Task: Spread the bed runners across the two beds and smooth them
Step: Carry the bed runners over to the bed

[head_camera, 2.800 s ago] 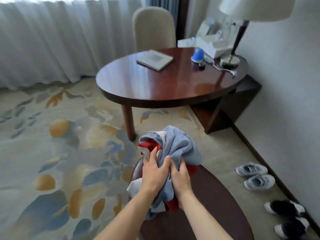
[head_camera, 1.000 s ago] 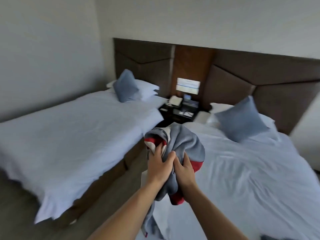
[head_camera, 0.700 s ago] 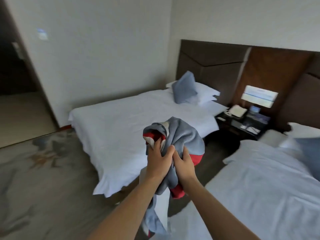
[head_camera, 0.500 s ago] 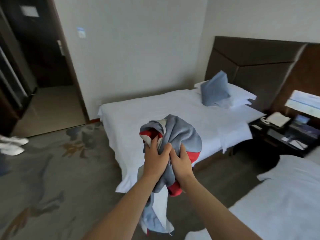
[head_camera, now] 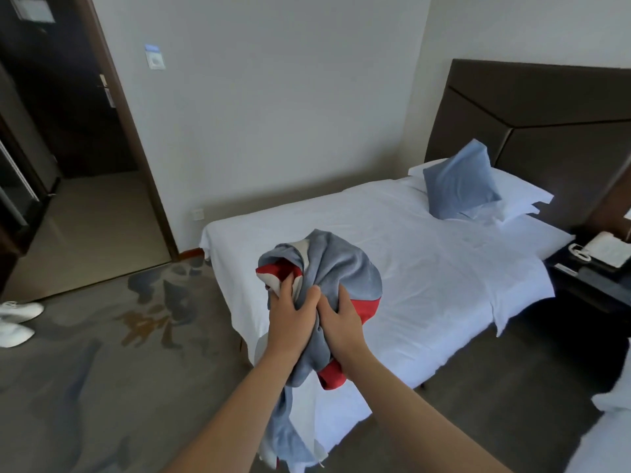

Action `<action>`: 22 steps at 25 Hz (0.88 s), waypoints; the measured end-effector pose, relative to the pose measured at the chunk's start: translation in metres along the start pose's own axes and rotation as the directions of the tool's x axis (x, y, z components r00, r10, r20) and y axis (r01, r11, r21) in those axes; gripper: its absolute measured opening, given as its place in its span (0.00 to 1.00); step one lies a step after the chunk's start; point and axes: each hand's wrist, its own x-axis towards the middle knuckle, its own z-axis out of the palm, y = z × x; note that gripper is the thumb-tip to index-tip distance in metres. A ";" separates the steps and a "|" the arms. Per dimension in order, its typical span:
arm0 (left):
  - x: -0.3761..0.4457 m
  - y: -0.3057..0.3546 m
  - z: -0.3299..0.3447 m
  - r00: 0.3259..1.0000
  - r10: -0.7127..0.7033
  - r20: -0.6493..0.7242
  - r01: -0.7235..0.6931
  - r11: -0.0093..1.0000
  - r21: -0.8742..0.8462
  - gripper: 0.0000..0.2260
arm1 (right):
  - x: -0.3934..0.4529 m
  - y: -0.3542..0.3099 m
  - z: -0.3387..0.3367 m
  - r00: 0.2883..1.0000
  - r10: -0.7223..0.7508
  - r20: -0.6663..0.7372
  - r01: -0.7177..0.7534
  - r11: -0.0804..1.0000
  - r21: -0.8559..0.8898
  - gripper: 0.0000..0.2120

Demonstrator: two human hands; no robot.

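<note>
Fingers (head_camera: 285, 285) of the left hand (head_camera: 290, 324) are curled into a bunched bed runner (head_camera: 338, 271); those of the right hand (head_camera: 343, 322) are clamped on the same bundle, hands side by side and touching. The runner, blue-grey with red and white patches, is held in the air over the foot corner of the white bed (head_camera: 426, 264), with a tail hanging down. A blue cushion (head_camera: 461, 180) is propped against white pillows (head_camera: 519, 196) at the dark headboard (head_camera: 546, 131). White shoes (head_camera: 17, 322) are seen on the carpet at left, a phone (head_camera: 601, 252) on the nightstand at right.

A cushion (head_camera: 459, 180) is propped on pillows (head_camera: 519, 196) at the bed's (head_camera: 426, 268) head; a nightstand (head_camera: 594, 278) is set right of it.
</note>
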 end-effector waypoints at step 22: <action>0.512 -0.026 0.102 0.925 0.108 0.364 -0.086 0.993 -0.074 0.18 | 0.477 -0.074 0.083 0.931 0.044 -0.363 -0.043 0.999 0.009 0.37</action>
